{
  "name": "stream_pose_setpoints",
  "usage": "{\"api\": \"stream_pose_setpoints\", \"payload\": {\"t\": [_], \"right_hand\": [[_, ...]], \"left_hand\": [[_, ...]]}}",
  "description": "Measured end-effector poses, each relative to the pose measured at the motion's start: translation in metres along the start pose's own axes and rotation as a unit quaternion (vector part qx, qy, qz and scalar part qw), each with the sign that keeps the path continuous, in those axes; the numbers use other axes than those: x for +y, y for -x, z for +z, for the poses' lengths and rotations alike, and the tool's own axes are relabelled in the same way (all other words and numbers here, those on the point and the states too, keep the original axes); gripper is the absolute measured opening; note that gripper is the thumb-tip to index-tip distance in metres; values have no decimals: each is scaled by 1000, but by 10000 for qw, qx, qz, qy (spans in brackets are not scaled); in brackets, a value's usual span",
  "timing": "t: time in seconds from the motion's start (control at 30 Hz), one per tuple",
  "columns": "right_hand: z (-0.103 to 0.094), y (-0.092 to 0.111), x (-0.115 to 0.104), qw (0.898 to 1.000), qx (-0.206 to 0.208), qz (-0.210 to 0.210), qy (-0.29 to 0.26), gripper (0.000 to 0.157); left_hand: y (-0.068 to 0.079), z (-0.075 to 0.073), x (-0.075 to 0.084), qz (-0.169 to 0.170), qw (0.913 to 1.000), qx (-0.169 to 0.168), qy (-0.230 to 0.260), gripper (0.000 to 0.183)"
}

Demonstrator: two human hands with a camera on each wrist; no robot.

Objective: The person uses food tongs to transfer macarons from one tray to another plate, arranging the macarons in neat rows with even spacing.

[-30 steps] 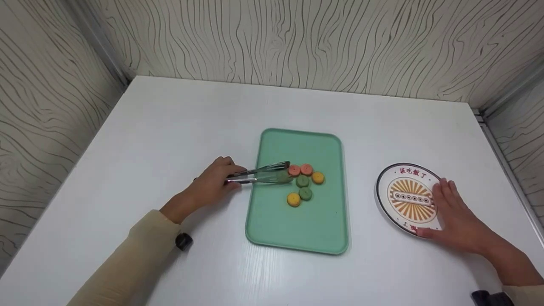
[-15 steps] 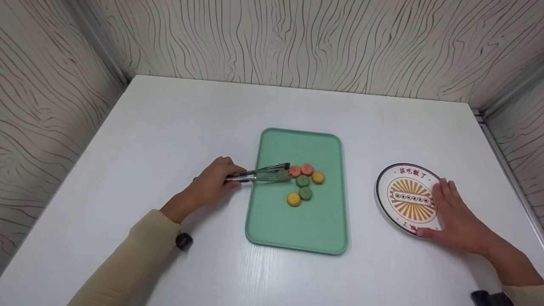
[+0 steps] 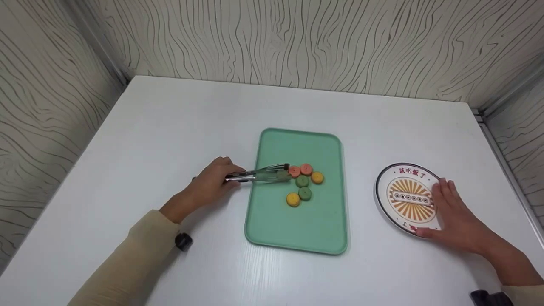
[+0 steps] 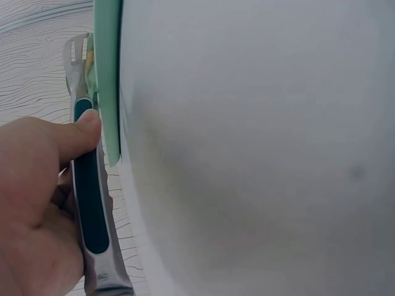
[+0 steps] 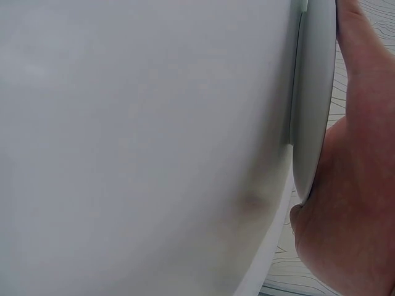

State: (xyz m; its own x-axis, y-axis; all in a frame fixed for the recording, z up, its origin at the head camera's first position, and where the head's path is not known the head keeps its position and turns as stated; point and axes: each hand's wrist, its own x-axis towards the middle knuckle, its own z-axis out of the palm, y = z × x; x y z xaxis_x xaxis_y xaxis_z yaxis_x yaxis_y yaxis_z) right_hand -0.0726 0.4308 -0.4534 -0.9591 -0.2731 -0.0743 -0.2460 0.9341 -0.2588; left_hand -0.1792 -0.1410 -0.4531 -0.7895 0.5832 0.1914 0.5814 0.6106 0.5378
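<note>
My left hand (image 3: 212, 180) grips metal tongs (image 3: 253, 178) whose handle has a dark teal inlay (image 4: 91, 185), the thumb pressing on it in the left wrist view. The tongs' tips lie over a green tray (image 3: 293, 229), one on each side of a small round green piece (image 3: 282, 175). Beside them on the tray are two pink round pieces (image 3: 306, 169), two yellow ones (image 3: 293, 199) and two more green ones (image 3: 304, 194). My right hand (image 3: 459, 221) rests on the right rim of a white plate (image 3: 384, 204), fingers extended and thumb at the near edge.
The tray and plate stand apart on a white table (image 3: 204, 114). Patterned panels (image 3: 276, 42) rise behind it and at both sides. A small black device (image 3: 183, 241) sits at the left wrist.
The tongs' two arms have drawn a little closer together around the green piece. The right hand and the plate have stayed in place.
</note>
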Motion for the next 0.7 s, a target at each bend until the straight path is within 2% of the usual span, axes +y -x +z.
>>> {"api": "stream_pose_setpoints", "payload": {"t": [0.7], "right_hand": [[1,-1,-1,9999,38,-97,-106,119]], "left_hand": [[2,-3,-1,15,10000,-41,11,25]]}}
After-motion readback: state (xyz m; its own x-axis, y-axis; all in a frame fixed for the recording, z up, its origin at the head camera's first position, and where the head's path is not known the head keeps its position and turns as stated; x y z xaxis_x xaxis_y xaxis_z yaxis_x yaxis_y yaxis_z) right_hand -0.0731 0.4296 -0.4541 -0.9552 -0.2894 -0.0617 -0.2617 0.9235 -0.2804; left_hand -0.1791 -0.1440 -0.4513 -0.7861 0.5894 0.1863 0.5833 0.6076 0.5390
